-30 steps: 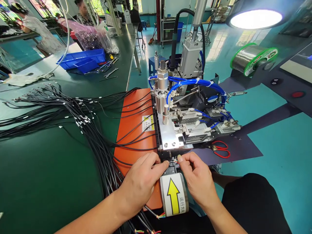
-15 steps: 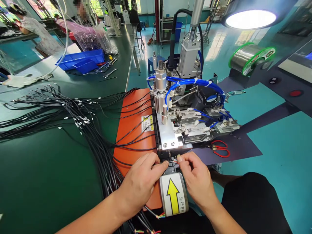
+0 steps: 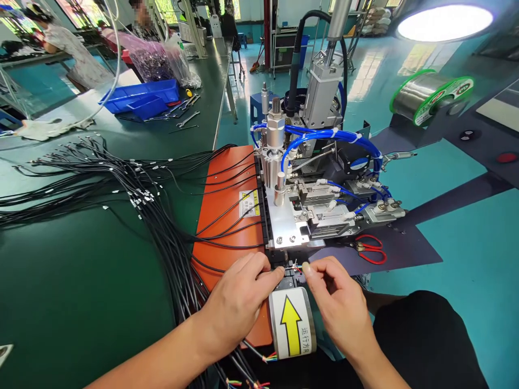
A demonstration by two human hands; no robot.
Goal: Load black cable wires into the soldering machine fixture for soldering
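Note:
My left hand point(image 3: 241, 292) is closed at the front of the bench machine point(image 3: 288, 219), its thumb and fingertips pressing a black cable point(image 3: 208, 265) onto the small black fixture point(image 3: 288, 282). Thin coloured wires point(image 3: 299, 266) stick out of the cable's end to the right. My right hand point(image 3: 338, 297) pinches their tips between thumb and forefinger. Just below the fixture is a rounded cover point(image 3: 292, 324) with a yellow arrow. Several black cables cross the orange plate point(image 3: 221, 216) on the left. Stripped cable ends point(image 3: 270, 357) with coloured wires hang near my lap.
A thick bundle of black cables point(image 3: 162, 243) lies on the green bench point(image 3: 81, 286). Red-handled scissors point(image 3: 372, 249) rest right of the machine. A solder spool point(image 3: 432, 97) and lamp point(image 3: 446, 22) are at upper right. Blue bins point(image 3: 140, 97) and wrenches stand farther back, with people beyond.
My right hand has shifted slightly right, away from my left, and more of the coloured wires shows between them. The whole view has moved a little; my left hand keeps its place on the fixture.

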